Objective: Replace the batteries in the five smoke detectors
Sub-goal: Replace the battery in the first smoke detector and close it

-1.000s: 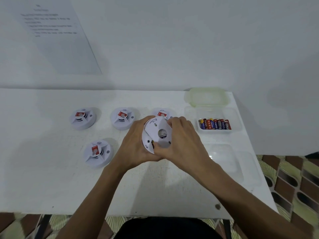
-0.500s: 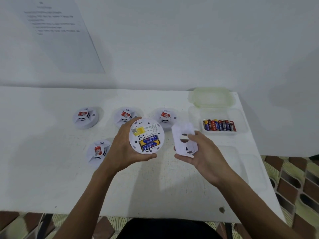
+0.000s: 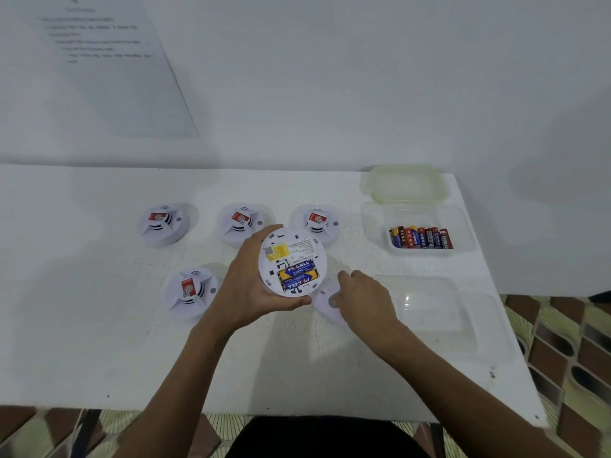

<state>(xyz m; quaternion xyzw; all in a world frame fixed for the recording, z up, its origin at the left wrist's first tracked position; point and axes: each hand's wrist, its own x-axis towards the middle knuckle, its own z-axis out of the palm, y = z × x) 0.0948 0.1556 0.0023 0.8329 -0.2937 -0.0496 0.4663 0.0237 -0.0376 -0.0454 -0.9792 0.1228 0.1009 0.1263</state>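
Note:
My left hand (image 3: pixel 244 289) grips a round white smoke detector (image 3: pixel 292 246) above the table, its back turned up. Two blue and yellow batteries (image 3: pixel 297 276) lie in its uncovered compartment. The white back cover (image 3: pixel 324 297) lies low on the table just right of it, and my right hand (image 3: pixel 363 294) holds its right edge with curled fingers. Several other smoke detectors stand face up on the table: three in a row behind (image 3: pixel 162 223) (image 3: pixel 243 221) (image 3: pixel 319 221) and one at the front left (image 3: pixel 190 290).
A clear tub (image 3: pixel 373 219) at the right back holds several fresh batteries (image 3: pixel 421 238). Its greenish lid (image 3: pixel 406 183) lies behind it. A second clear tub (image 3: pixel 439 312) sits nearer me, by the white table's right edge (image 3: pixel 515 342). A printed sheet (image 3: pixel 109 61) hangs on the wall.
My hands pulled the cover off the detector and drew apart. My right hand then carried the cover down to the table beside the detector, which stayed in my left hand.

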